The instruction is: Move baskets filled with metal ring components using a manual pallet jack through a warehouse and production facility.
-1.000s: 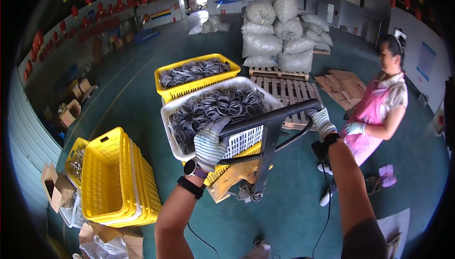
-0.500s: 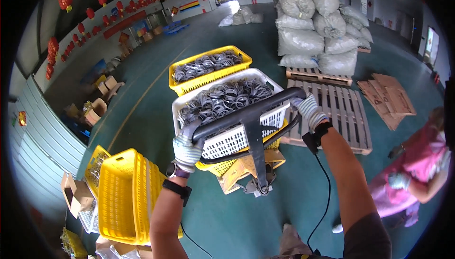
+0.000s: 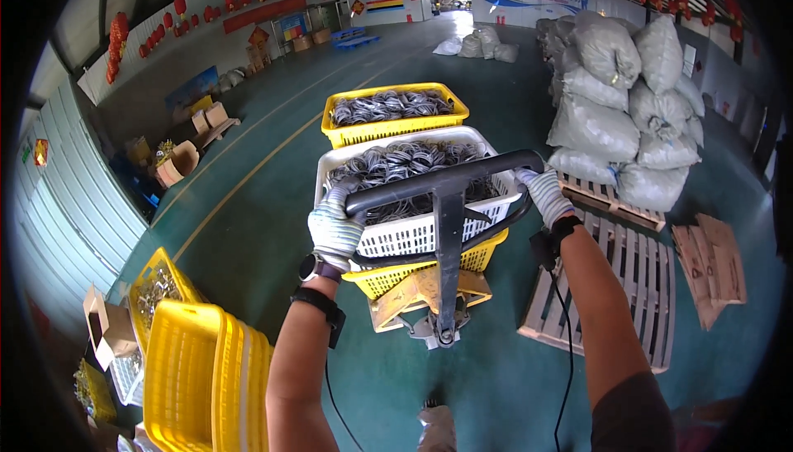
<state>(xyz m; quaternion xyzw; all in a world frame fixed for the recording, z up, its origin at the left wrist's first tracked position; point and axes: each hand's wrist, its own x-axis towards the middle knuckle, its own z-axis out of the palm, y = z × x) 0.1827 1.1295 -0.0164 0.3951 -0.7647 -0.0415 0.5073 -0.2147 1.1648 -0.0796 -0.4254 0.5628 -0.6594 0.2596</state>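
Note:
A black loop handle (image 3: 448, 221) of a yellow pallet truck (image 3: 402, 295) rises in front of me. My left hand (image 3: 334, 227), in a striped glove, is closed around the handle's left side. My right hand (image 3: 545, 194), gloved alike, grips its right side. Beyond the handle, a white plastic basket (image 3: 396, 239) heaped with grey metal rings (image 3: 396, 167) sits on top of a yellow basket (image 3: 376, 283). Farther ahead stands another yellow basket (image 3: 396, 130), also filled with grey rings. The handle hides part of the white basket.
Nested yellow baskets (image 3: 186, 378) stand at the near left, beside an open cardboard box (image 3: 116, 332). Wooden pallets (image 3: 615, 287) lie on the right, with stuffed white sacks (image 3: 595, 126) piled behind and flattened cardboard (image 3: 710, 266) alongside. A yellow line (image 3: 248, 179) runs along the green floor.
The pallets and sacks now appear farther right and nearer, and the left-hand baskets lower. The person in pink at the right has mostly left view. Both hands keep their grip on the handle.

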